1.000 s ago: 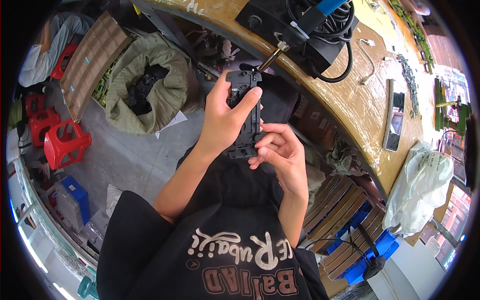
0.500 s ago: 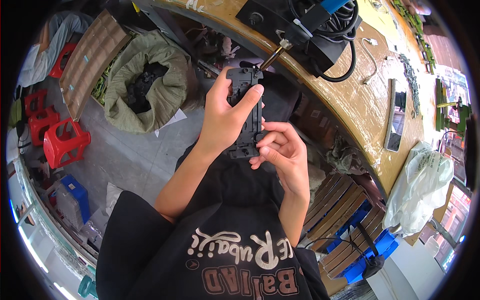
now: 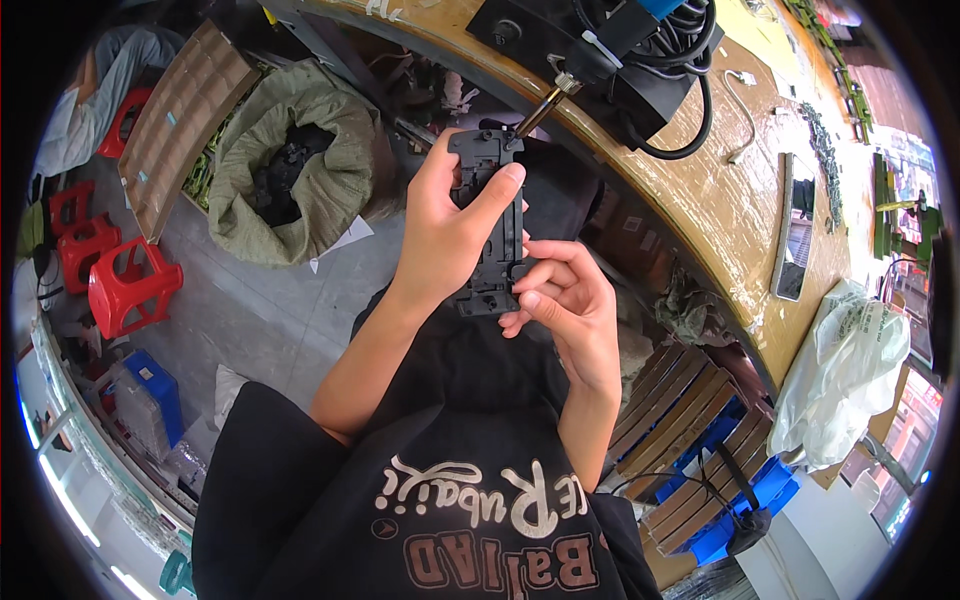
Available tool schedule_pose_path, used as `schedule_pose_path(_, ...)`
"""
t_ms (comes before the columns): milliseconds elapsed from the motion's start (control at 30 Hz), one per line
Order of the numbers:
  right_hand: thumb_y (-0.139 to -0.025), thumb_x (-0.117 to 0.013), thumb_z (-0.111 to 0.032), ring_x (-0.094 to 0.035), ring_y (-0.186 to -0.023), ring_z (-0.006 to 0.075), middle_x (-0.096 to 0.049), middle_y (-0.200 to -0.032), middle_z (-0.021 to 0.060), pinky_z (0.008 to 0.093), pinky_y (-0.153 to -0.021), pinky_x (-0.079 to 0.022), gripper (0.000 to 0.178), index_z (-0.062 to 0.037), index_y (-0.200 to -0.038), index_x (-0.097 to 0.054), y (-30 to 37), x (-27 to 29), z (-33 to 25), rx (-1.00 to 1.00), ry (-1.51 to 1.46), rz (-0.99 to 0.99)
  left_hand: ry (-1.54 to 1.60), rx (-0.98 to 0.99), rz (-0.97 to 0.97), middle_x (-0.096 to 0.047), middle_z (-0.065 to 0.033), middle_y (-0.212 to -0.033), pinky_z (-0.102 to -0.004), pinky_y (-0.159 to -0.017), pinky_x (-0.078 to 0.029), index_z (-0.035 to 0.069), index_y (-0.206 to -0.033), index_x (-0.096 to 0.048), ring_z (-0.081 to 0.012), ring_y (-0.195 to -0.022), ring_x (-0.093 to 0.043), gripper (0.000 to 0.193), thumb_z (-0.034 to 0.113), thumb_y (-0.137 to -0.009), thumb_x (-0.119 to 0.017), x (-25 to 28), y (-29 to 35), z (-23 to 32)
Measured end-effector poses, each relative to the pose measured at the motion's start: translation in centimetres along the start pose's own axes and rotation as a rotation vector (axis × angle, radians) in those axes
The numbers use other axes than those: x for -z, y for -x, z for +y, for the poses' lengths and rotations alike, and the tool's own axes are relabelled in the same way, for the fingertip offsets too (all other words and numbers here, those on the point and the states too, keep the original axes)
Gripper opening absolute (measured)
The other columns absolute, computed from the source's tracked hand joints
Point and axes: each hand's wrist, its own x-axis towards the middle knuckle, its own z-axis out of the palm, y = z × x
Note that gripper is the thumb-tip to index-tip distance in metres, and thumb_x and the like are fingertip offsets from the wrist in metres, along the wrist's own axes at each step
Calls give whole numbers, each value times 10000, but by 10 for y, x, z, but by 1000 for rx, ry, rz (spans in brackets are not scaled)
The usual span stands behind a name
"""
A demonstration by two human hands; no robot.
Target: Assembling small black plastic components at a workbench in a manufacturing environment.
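A long black moulded plastic part (image 3: pixel 499 245) stands upright in front of my lap. My left hand (image 3: pixel 442 225) is closed around its left side, with the thumb pressed across the upper front. At the lower right edge, the bent fingers and thumb of my right hand (image 3: pixel 562 300) grip the part; their tips are partly hidden. The metal tip of a soldering iron (image 3: pixel 545 108) with a blue handle comes down from the bench and meets the part's upper right corner. From this angle I cannot tell how firmly the two touch.
The wooden bench (image 3: pixel 690 215) curves along the right, carrying a black box (image 3: pixel 640 110), cables and a phone-like slab (image 3: pixel 795 235). A white plastic bag (image 3: pixel 838 375) hangs at its edge. An open sack (image 3: pixel 340 190) of black pieces and red stools (image 3: pixel 135 285) stand on the left.
The soldering iron's tip appears slightly lower and further left, still at the part's upper right corner. My left hand and the part's top have shifted slightly left; my right hand keeps its place.
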Motion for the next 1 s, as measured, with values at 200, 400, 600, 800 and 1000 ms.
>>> schedule_pose_path(200,-747,-569,52,-589,-628,191,-541,-780,101,283,-555,-513,342,61,-1065,-442,0,0,-1,-3,-8,-5,-22,5,6,-537,-89,-675,-234,-412,-476,18,-910,-447,-128,-471,-549,179,114,-807,-557,0,0,0)
schedule_pose_path(400,-757,-562,52,-586,-648,183,-539,-775,96,271,-578,-503,325,49,-1063,-455,0,1,1,-15,-10,1,-30,-1,14,-536,-89,-673,-233,-409,-472,17,-901,-449,-127,-472,-549,168,107,-806,-555,0,0,-2)
schedule_pose_path(600,-748,-568,47,-589,-638,188,-539,-791,91,283,-574,-510,342,54,-1068,-445,-1,2,3,-22,-10,-5,-27,15,29,-536,-85,-684,-233,-412,-473,17,-908,-454,-127,-479,-550,170,103,-803,-557,1,0,0)
schedule_pose_path(800,-740,-572,44,-591,-628,196,-541,-803,92,294,-553,-515,348,56,-1061,-438,0,4,7,-22,-14,-6,-32,29,0,-536,-85,-688,-234,-418,-473,18,-914,-458,-129,-494,-554,180,116,-803,-559,2,2,-3)
schedule_pose_path(1000,-750,-565,51,-588,-643,186,-541,-793,89,280,-572,-508,336,47,-1064,-445,4,6,9,-36,-36,-21,11,91,7,-532,-43,-693,-217,-460,-471,21,-906,-451,-85,-544,-536,191,98,-791,-582,3,8,-2)
